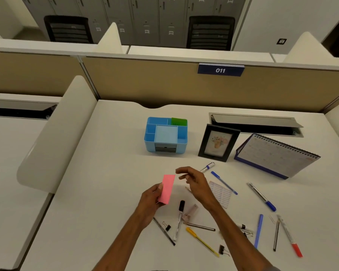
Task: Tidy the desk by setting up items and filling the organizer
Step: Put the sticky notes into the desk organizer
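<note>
left hand (152, 198) pinches a flat pink sticky pad (167, 189); right hand (194, 181) hovers beside it, fingers loosely spread. beyond them, the blue plastic organizer (165, 134) holds only a green pad (178, 121); pens lie nearer, unsorted.

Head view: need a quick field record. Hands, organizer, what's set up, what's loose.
left: left hand grips pink sticky pad
right: right hand open, fingers near the pad's top edge
organizer: blue organizer, green pad in back right compartment
set up: photo frame and desk calendar standing
loose: black marker, yellow pen, binder clip, more pens on desk
</note>
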Available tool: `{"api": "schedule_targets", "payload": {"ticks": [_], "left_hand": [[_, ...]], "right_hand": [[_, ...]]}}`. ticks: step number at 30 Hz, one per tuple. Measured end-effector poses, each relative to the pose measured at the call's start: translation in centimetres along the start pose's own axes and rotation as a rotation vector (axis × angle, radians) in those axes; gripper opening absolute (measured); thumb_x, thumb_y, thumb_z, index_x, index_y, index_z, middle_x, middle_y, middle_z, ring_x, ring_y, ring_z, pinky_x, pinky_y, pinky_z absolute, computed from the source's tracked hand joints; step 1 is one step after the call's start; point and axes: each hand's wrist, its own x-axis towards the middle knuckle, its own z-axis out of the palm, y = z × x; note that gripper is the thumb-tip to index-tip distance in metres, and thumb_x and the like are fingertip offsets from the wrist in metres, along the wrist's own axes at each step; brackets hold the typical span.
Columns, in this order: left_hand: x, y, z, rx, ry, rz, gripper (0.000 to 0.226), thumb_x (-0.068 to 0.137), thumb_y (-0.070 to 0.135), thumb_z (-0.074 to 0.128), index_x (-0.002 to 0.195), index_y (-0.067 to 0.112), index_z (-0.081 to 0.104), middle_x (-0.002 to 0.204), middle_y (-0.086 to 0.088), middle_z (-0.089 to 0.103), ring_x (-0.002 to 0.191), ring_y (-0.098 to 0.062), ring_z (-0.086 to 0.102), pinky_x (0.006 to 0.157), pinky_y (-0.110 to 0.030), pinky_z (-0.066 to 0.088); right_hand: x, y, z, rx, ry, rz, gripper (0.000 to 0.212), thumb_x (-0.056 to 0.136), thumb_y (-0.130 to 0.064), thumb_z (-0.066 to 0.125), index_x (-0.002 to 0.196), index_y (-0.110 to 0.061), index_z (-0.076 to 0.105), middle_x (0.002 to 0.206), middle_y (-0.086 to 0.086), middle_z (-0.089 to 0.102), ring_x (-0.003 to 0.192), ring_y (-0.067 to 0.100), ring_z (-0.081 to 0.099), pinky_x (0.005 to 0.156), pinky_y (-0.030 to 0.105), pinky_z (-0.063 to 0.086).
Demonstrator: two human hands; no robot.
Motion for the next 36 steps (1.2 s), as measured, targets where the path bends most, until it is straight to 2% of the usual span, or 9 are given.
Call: {"api": "schedule_targets", "payload": {"ticks": [3, 6, 11, 15, 20, 24, 27, 32, 36], "left_hand": [[0.3, 1.8, 1.0, -0.186, -0.098, -0.148, 0.033, 0.106, 0.021, 0.056, 0.131, 0.008, 0.072, 0.086, -0.004, 0.063, 0.072, -0.012, 0.058, 0.066, -0.028, 0.055], [0.6, 3.3, 1.7, -0.312, -0.196, -0.219, 0.042, 0.099, 0.013, 0.056, 0.139, 0.003, 0.065, 0.087, -0.007, 0.06, 0.069, -0.013, 0.057, 0.064, -0.029, 0.055], [0.9, 3.9, 2.0, -0.278, -0.268, -0.105, 0.045, 0.112, 0.034, 0.035, 0.142, 0.008, 0.057, 0.136, -0.019, 0.068, 0.122, -0.037, 0.068, 0.101, -0.05, 0.057], [2.2, 4.8, 1.7, -0.39, -0.073, 0.001, 0.045, 0.11, 0.039, 0.045, 0.137, 0.006, 0.058, 0.13, -0.025, 0.069, 0.12, -0.044, 0.068, 0.1, -0.058, 0.056], [3.4, 5.3, 1.0, 0.058, 0.083, 0.105, 0.048, 0.11, 0.051, 0.039, 0.125, 0.02, 0.072, 0.117, -0.003, 0.079, 0.106, -0.025, 0.077, 0.091, -0.044, 0.061], [4.7, 4.6, -0.1, 0.478, 0.136, 0.265, 0.021, 0.107, 0.031, 0.057, 0.119, 0.026, 0.074, 0.114, 0.008, 0.077, 0.107, -0.013, 0.072, 0.101, -0.038, 0.057], [5.6, 4.2, -0.8, 0.755, 0.119, 0.337, 0.019, 0.106, 0.023, 0.059, 0.12, 0.027, 0.072, 0.117, 0.012, 0.073, 0.109, -0.004, 0.066, 0.103, -0.029, 0.052], [7.0, 3.6, -1.8, 0.914, 0.055, 0.35, 0.022, 0.108, 0.028, 0.054, 0.124, 0.03, 0.069, 0.127, 0.014, 0.068, 0.111, -0.001, 0.063, 0.091, -0.007, 0.043], [7.7, 3.2, -2.2, 0.906, 0.059, 0.336, 0.021, 0.107, 0.027, 0.056, 0.122, 0.032, 0.069, 0.124, 0.018, 0.068, 0.107, 0.004, 0.062, 0.085, -0.001, 0.041]], "right_hand": [[1.0, -1.8, -0.4, -0.081, -0.134, -0.095, 0.036, 0.105, -0.013, 0.055, 0.135, -0.03, 0.064, 0.139, -0.016, 0.062, 0.124, 0.001, 0.058, 0.103, 0.027, 0.048], [2.4, -4.0, -0.6, -0.118, -0.197, -0.138, 0.026, 0.102, -0.031, 0.063, 0.126, -0.029, 0.069, 0.133, -0.016, 0.066, 0.127, 0.005, 0.057, 0.106, 0.032, 0.044], [4.2, -6.4, -1.3, -0.133, -0.177, -0.134, 0.014, 0.098, -0.03, 0.07, 0.109, -0.021, 0.071, 0.109, -0.007, 0.071, 0.104, 0.01, 0.065, 0.089, 0.031, 0.054], [6.0, -7.9, -2.2, -0.179, -0.154, -0.163, 0.015, 0.098, -0.026, 0.07, 0.11, -0.018, 0.071, 0.106, -0.003, 0.07, 0.097, 0.012, 0.064, 0.079, 0.025, 0.053], [10.1, -9.6, -3.6, -0.301, -0.016, -0.21, 0.01, 0.098, -0.023, 0.069, 0.107, -0.02, 0.071, 0.105, -0.006, 0.071, 0.095, 0.008, 0.064, 0.084, 0.027, 0.054], [14.8, -11.3, -5.6, -0.463, 0.206, -0.318, 0.009, 0.099, -0.015, 0.064, 0.101, -0.022, 0.069, 0.1, -0.007, 0.071, 0.092, 0.012, 0.064, 0.081, 0.031, 0.057], [18.3, -12.0, -6.4, -0.599, 0.334, -0.359, 0.009, 0.099, -0.015, 0.062, 0.103, -0.021, 0.067, 0.105, -0.001, 0.071, 0.095, 0.016, 0.064, 0.08, 0.035, 0.057], [22.7, -12.1, -5.9, -0.746, 0.312, -0.326, 0.01, 0.099, -0.024, 0.066, 0.106, -0.018, 0.065, 0.112, 0.005, 0.07, 0.104, 0.021, 0.066, 0.08, 0.037, 0.06], [24.4, -11.1, -4.8, -0.848, 0.253, -0.263, 0.02, 0.094, -0.021, 0.072, 0.112, -0.016, 0.066, 0.119, 0.007, 0.069, 0.105, 0.024, 0.064, 0.085, 0.04, 0.059]]}}
